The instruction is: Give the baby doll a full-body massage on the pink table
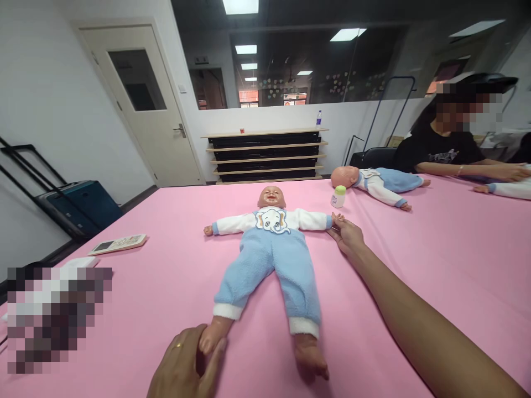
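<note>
Left hand (180,359): grasps foot (216,333) of blue-and-white-clothed plastic baby doll (270,243) | right hand (350,236): holds doll's hand (337,217) | doll: faceup, pink-covered desk (423,265)

Your left hand (182,359): cut by the bottom edge; the foot of the near doll (271,249) partly hides its fingers.
Your right hand (352,235): some fingers are partly covered, you cannot tell each one.
Jar (338,198): its print is too small for you.
Pixel blocks (62,318): they hide from you some things on the counter (141,309).
Co-worker (443,149): face masked.
Edge doll (512,189): you see only an arm.
</note>
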{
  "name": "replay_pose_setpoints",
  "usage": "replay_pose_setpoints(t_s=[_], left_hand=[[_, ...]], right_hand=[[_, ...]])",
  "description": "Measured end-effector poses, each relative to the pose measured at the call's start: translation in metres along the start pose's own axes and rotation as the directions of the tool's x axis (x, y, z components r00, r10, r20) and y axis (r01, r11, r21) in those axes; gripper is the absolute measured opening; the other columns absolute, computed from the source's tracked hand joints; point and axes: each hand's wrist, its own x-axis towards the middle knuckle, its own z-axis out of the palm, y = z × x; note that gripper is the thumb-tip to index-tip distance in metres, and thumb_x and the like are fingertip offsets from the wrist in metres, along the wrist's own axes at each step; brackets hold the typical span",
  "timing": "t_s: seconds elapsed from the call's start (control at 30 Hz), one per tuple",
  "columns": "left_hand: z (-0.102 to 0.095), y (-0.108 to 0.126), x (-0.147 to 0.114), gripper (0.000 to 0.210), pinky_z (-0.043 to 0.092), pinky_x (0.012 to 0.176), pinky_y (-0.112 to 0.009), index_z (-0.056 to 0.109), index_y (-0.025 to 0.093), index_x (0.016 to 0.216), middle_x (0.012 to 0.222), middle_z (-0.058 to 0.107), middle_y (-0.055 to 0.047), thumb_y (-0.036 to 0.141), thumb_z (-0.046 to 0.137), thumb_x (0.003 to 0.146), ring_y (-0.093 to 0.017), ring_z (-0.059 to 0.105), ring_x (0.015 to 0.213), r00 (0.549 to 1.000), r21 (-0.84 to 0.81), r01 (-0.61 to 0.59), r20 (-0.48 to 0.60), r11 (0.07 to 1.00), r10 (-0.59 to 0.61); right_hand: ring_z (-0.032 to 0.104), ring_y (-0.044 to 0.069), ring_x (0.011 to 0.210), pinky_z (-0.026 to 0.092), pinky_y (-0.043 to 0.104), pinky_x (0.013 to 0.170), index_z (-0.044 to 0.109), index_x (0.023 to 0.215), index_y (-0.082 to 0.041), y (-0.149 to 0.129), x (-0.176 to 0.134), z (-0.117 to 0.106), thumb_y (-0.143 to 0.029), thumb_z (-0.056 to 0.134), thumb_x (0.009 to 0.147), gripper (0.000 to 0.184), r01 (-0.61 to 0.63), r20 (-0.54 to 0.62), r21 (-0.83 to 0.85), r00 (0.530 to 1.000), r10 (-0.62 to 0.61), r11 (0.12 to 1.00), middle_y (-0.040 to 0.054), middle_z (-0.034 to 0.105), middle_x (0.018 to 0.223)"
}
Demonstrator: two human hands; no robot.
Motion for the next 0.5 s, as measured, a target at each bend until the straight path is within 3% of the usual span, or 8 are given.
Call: replay_pose_setpoints(t_s=[0.13, 0.27, 0.4, 0.5], left_hand=[[0.002, 0.002, 0.002, 0.027, 0.053, 0.058, -0.031, 0.06, 0.024, 0.081, 0.074, 0.065, -0.005, 0.047, 0.052, 0.09, -0.021, 0.065, 0.068, 0.999, -0.035, -0.018, -0.029, 0.999, 0.017], [-0.01, -0.002, 0.012, 0.026, 0.052, 0.054, -0.028, 0.062, 0.024, 0.093, 0.076, 0.067, -0.003, 0.047, 0.051, 0.091, -0.019, 0.066, 0.064, 0.998, -0.113, -0.002, -0.056, 0.994, -0.004], [-0.03, 0.004, 0.036, 0.027, 0.05, 0.052, -0.026, 0.062, 0.024, 0.102, 0.083, 0.069, -0.003, 0.046, 0.052, 0.09, -0.017, 0.063, 0.062, 0.997, -0.155, -0.031, -0.073, 0.987, 0.02], [-0.041, 0.025, 0.063, 0.023, 0.048, 0.053, -0.027, 0.06, 0.023, 0.101, 0.086, 0.067, -0.003, 0.042, 0.05, 0.092, -0.016, 0.06, 0.061, 0.992, -0.147, -0.115, -0.061, 0.982, 0.107]], right_hand=[[0.069, 0.014, 0.092, 0.062, 0.037, 0.087, 0.066, 0.095, -0.016, 0.0, 0.005, 0.0, -0.012, 0.075, 0.078, 0.02, -0.032, -0.032, -0.023, 0.999, 0.031, 0.999, 0.0021, 0.07, 0.103], [0.069, 0.015, 0.088, 0.063, 0.038, 0.085, 0.066, 0.095, -0.015, -0.012, 0.007, 0.007, -0.013, 0.076, 0.078, 0.02, -0.105, -0.057, -0.075, 0.993, 0.101, 0.992, 0.0029, 0.069, 0.098], [0.069, 0.016, 0.087, 0.064, 0.037, 0.081, 0.066, 0.095, -0.015, -0.04, -0.002, 0.032, -0.014, 0.076, 0.078, 0.02, -0.06, -0.014, -0.117, 0.998, 0.059, 0.991, 0.0029, 0.07, 0.096], [0.069, 0.016, 0.082, 0.065, 0.036, 0.076, 0.068, 0.094, -0.015, -0.062, -0.017, 0.06, -0.012, 0.079, 0.073, 0.024, 0.044, 0.063, -0.21, 0.998, -0.031, 0.977, 0.0037, 0.07, 0.094]])
